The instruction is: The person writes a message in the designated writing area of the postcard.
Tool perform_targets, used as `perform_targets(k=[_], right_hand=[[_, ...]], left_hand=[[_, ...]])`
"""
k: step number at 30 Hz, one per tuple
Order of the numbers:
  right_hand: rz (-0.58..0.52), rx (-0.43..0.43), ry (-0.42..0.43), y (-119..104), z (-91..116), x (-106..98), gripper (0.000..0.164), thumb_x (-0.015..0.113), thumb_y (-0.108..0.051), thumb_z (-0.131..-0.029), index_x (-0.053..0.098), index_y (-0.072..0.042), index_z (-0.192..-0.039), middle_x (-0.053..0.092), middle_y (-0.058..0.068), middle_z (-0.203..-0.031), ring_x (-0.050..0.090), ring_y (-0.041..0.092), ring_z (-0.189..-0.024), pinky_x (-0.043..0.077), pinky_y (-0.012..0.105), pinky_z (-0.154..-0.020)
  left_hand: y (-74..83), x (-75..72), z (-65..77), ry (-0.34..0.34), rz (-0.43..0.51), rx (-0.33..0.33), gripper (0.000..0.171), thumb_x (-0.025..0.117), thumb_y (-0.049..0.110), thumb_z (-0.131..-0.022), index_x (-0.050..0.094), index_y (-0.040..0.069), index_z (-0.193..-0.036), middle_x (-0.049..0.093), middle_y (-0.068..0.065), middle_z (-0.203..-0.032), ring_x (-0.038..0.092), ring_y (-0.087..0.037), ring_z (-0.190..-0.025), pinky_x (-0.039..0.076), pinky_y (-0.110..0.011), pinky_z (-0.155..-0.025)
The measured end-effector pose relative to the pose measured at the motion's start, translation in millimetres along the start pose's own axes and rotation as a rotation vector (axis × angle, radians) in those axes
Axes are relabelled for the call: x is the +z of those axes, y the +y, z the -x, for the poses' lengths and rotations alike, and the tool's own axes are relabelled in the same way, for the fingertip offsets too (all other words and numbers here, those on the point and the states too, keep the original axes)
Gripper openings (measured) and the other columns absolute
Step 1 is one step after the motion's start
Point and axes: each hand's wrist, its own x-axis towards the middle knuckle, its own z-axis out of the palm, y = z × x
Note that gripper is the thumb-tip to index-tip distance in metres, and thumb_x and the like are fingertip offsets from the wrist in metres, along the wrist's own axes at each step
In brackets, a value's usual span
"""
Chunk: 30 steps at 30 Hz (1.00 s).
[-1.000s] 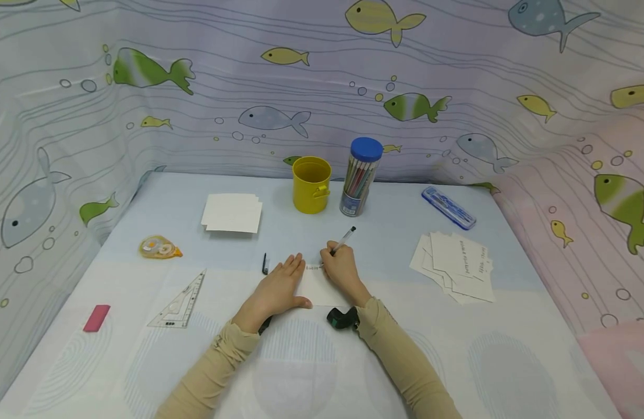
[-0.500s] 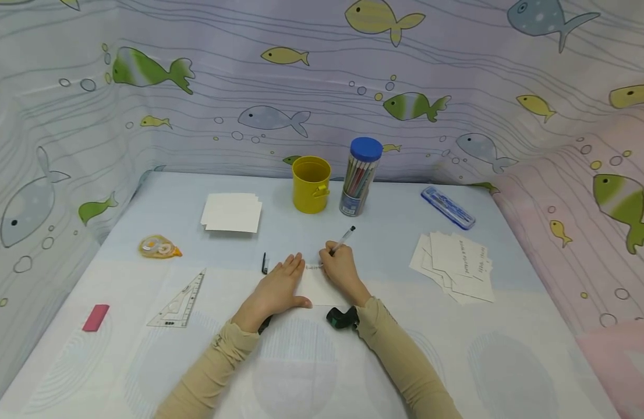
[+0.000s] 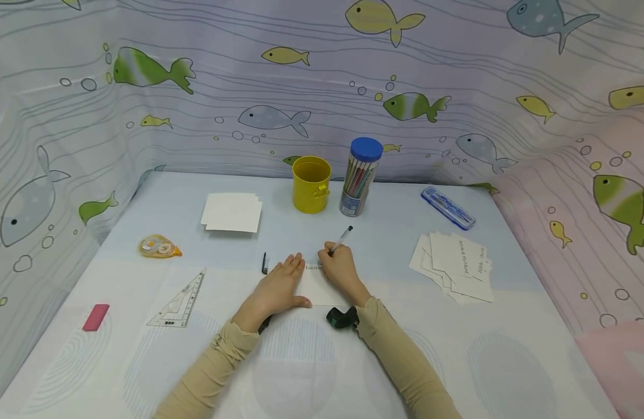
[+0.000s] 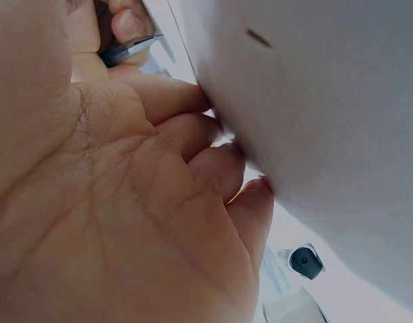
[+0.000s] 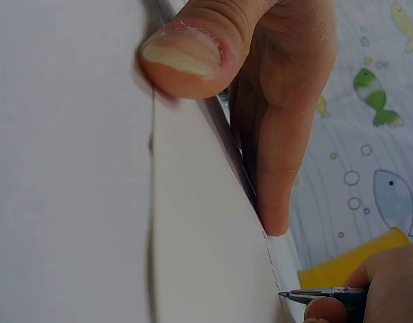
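A white card (image 3: 318, 290) lies on the table before the person, with a short line of dark handwriting near its far edge. The right hand (image 3: 344, 272) grips a clear-barrelled pen (image 3: 345, 236); in the right wrist view the pen's tip (image 5: 287, 294) meets the card at the end of the written line. Spread flat, the left hand (image 3: 276, 289) rests on the card's left part, fingers together and thumb apart. Just beyond the left fingers is a black pen cap (image 3: 265, 265). The left wrist view shows the left palm (image 4: 126, 195) close up.
At the back stand a yellow bucket (image 3: 311, 189) and a blue-lidded pencil jar (image 3: 357, 186). Blank cards (image 3: 232, 212) lie back left, written cards (image 3: 455, 262) right, near a blue case (image 3: 448, 208). Leftward are correction tape (image 3: 158, 247), a set square (image 3: 180, 305) and a pink eraser (image 3: 96, 318).
The right hand and pen have shifted slightly left, and the pen's upper end has swung a little leftward. The left hand stays in place on the card.
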Motion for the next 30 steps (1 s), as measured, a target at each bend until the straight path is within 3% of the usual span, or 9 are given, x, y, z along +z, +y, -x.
perform_targets(k=[12,22,30], right_hand=[[0.018,0.003,0.007,0.2,0.4,0.1,0.038,0.049,-0.005,-0.086,0.032,-0.015,-0.055,0.035,-0.007,-0.041,0.031,0.003,-0.035,0.021,0.017,-0.037],[0.056,-0.007,0.017,0.2,-1.1,0.0,0.041,0.049,-0.003,-0.087,0.027,-0.014,-0.054,0.023,-0.009,-0.045,0.020,0.006,-0.041,0.017,0.019,-0.040],[0.060,0.001,0.008,0.1,-1.8,0.1,0.041,0.049,-0.003,-0.086,0.027,-0.014,-0.054,0.023,-0.009,-0.044,0.021,0.006,-0.040,0.017,0.018,-0.039]], left_hand=[[-0.4,0.4,1.3,-0.002,-0.008,-0.001,0.096,0.071,0.048,-0.082,0.030,-0.008,-0.148,0.021,-0.023,-0.159,0.020,-0.038,-0.148,0.025,-0.052,-0.119],[0.9,-1.2,0.7,-0.014,-0.015,-0.004,0.096,0.070,0.049,-0.083,0.029,-0.008,-0.148,0.019,-0.023,-0.159,0.019,-0.038,-0.149,0.024,-0.052,-0.119],[1.0,-2.2,0.4,-0.011,0.001,-0.002,0.096,0.071,0.047,-0.082,0.029,-0.009,-0.148,0.020,-0.024,-0.159,0.019,-0.038,-0.148,0.024,-0.052,-0.119]])
